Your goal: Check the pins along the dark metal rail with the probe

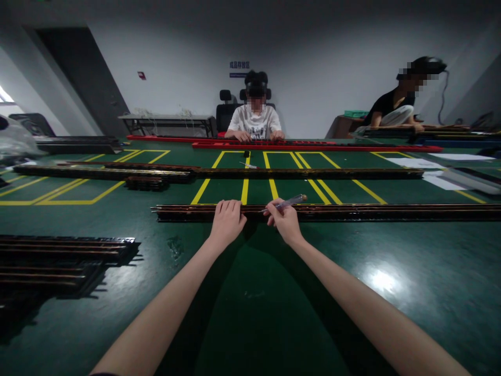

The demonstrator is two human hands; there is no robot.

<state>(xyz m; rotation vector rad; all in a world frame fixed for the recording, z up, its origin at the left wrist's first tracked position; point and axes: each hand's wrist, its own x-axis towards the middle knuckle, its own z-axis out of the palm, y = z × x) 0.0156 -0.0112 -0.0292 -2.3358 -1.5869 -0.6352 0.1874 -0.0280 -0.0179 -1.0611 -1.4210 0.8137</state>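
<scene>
A long black rail (364,213) with copper-coloured strips lies crosswise on the green table. My left hand (228,222) rests over the rail near its left part, fingers bent together over the far edge and gripping it. To its right, my right hand (284,218) is closed around a screwdriver (291,200) with a clear handle. The thin tip points left and down, at the rail between my two hands; whether it touches the rail cannot be made out.
Black rails (58,250) are stacked at the left front. Another long rail (313,173) lies farther back, with red rails (266,146) beyond. Papers (415,163) lie at the right. One person (254,120) sits opposite; another (391,107) is at the far right.
</scene>
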